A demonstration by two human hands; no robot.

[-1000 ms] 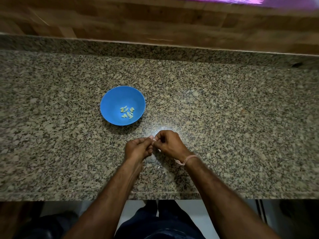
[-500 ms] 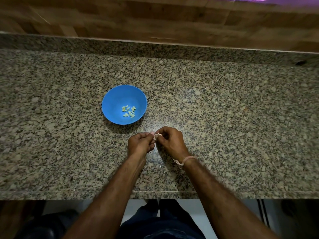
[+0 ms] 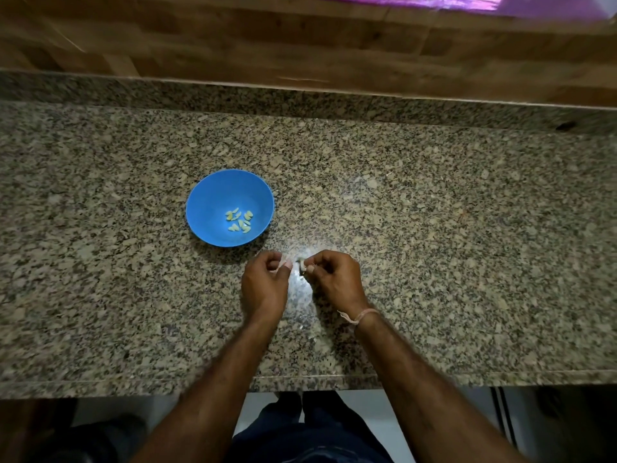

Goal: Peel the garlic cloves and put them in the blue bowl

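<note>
The blue bowl (image 3: 208,195) stands on the granite counter and holds several peeled garlic cloves (image 3: 239,220). Just below and right of the bowl, my two hands hover close together over the counter. My right hand (image 3: 335,277) pinches a small garlic clove (image 3: 301,265) between thumb and fingertips. My left hand (image 3: 265,284) has its fingers curled and pinches a thin pale piece (image 3: 285,264), which looks like peel. A small gap separates the two hands.
The speckled granite counter (image 3: 434,245) runs wide to both sides, with its front edge (image 3: 434,375) near my body. A wooden wall (image 3: 300,45) rises behind a low granite upstand. A few pale scraps (image 3: 302,326) lie between my wrists.
My hands were pressed together on the clove; now they have pulled slightly apart, the left one coming away with a pale piece. The bowl has not moved.
</note>
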